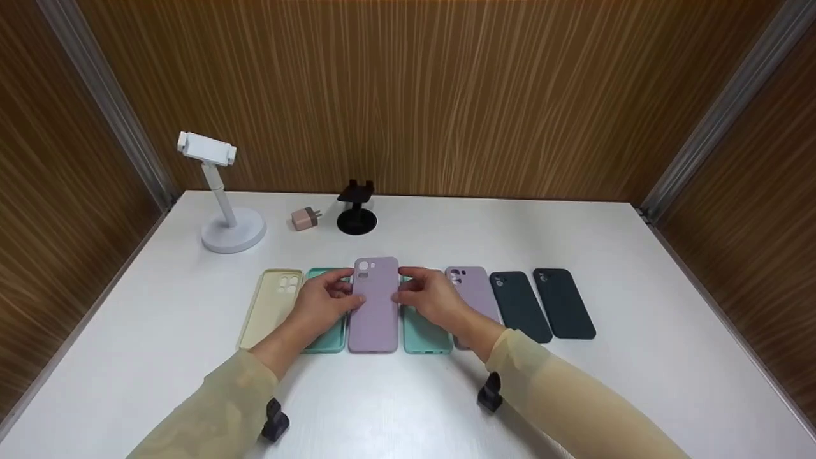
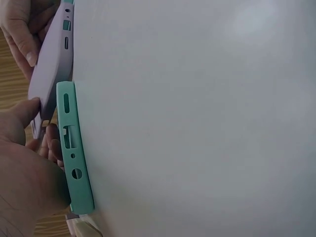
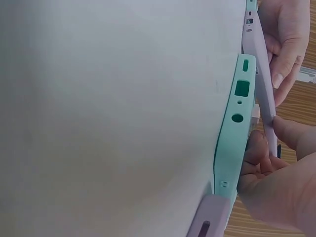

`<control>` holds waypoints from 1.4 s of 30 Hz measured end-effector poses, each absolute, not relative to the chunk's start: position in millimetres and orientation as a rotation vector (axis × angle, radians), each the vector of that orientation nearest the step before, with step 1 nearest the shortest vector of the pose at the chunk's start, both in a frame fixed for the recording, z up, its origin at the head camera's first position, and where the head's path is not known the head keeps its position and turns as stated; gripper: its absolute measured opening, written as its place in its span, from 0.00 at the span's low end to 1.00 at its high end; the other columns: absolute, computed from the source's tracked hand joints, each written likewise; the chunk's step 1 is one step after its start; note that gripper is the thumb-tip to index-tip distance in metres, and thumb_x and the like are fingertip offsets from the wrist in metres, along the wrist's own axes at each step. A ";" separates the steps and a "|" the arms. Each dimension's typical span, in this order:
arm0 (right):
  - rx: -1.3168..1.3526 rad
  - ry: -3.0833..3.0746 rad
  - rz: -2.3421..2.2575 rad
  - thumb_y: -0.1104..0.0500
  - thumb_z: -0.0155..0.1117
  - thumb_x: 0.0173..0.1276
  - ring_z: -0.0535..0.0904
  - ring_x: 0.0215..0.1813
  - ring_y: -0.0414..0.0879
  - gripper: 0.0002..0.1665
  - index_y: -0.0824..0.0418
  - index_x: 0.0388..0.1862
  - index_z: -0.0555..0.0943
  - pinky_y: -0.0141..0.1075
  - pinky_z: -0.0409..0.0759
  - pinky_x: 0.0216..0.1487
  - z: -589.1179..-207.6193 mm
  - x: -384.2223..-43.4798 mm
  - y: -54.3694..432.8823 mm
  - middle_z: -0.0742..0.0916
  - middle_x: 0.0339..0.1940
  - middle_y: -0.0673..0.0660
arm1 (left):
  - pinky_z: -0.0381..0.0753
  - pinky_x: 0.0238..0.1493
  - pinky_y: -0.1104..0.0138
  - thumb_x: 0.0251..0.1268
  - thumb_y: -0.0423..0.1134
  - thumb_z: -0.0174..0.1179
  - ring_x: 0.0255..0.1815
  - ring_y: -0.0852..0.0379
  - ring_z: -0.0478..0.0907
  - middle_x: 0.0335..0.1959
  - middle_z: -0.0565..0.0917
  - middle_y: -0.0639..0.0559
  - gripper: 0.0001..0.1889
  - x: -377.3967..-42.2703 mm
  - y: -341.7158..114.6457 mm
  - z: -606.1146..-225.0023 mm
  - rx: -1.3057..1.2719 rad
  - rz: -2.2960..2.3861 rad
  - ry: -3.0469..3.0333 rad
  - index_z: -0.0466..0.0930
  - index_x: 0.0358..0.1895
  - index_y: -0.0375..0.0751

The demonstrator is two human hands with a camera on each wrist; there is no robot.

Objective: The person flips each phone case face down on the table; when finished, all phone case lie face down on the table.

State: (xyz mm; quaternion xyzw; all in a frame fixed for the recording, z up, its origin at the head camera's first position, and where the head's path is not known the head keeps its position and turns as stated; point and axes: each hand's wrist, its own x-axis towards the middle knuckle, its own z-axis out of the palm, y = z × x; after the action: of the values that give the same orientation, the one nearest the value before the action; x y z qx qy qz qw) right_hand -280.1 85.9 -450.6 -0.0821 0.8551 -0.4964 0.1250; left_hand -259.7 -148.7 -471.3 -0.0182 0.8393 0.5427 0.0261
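Note:
Both hands hold a lilac phone case [image 1: 375,312] by its two long sides, in the middle of a row of cases. My left hand [image 1: 320,307] pinches its left edge, thumb on the back, while my right hand [image 1: 437,301] pinches the right edge. In the left wrist view the lilac case [image 2: 52,69] leans, its camera end raised and its near end low at the table. A mint-green case [image 1: 328,338] lies under my left hand and another green case [image 1: 426,335] under my right, both partly covered. The right wrist view shows the second one's green edge [image 3: 234,128].
A cream case [image 1: 271,312] lies at the row's left end. To the right lie another lilac case [image 1: 475,293] and two dark cases [image 1: 521,306]. Behind stand a white phone stand [image 1: 233,229], a pink charger plug [image 1: 305,219] and a black stand [image 1: 357,220].

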 end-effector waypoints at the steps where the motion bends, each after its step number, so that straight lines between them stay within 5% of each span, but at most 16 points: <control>1: -0.248 2.500 -1.435 0.60 0.74 0.73 0.82 0.51 0.47 0.36 0.58 0.78 0.75 0.46 0.78 0.64 -450.5 -279.9 85.9 0.89 0.49 0.52 | 0.80 0.52 0.64 0.68 0.37 0.74 0.48 0.52 0.80 0.51 0.85 0.47 0.31 -259.5 -148.9 -471.4 -0.049 1.672 2.598 0.78 0.73 0.44; 11: -0.268 2.513 -1.393 0.62 0.73 0.73 0.83 0.51 0.47 0.36 0.60 0.77 0.75 0.45 0.80 0.63 -452.0 -279.8 85.7 0.89 0.49 0.53 | 0.79 0.60 0.58 0.69 0.40 0.74 0.54 0.51 0.80 0.61 0.83 0.48 0.32 -259.4 -148.7 -472.7 -0.058 1.590 2.612 0.77 0.75 0.47; 29: -0.225 2.520 -1.398 0.61 0.72 0.74 0.83 0.54 0.49 0.34 0.57 0.77 0.76 0.50 0.76 0.69 -452.2 -278.5 85.4 0.89 0.52 0.53 | 0.78 0.57 0.59 0.69 0.40 0.74 0.54 0.52 0.79 0.65 0.81 0.48 0.31 -257.5 -148.2 -471.6 -0.067 1.571 2.629 0.77 0.74 0.47; 42: -0.228 2.514 -1.511 0.60 0.69 0.75 0.83 0.49 0.48 0.29 0.59 0.73 0.79 0.41 0.81 0.54 -435.8 -277.4 80.6 0.88 0.49 0.53 | 0.81 0.51 0.64 0.71 0.38 0.71 0.56 0.49 0.80 0.61 0.82 0.45 0.28 -254.0 -169.4 -445.5 -0.056 1.661 2.639 0.78 0.72 0.41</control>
State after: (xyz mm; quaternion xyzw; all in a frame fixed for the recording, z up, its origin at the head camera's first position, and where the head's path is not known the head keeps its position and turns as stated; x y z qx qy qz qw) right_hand -277.4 80.6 -435.8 -0.0771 0.8504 -0.5109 0.0996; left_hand -254.0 -169.4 -445.5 -0.0179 0.8461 0.5327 0.0115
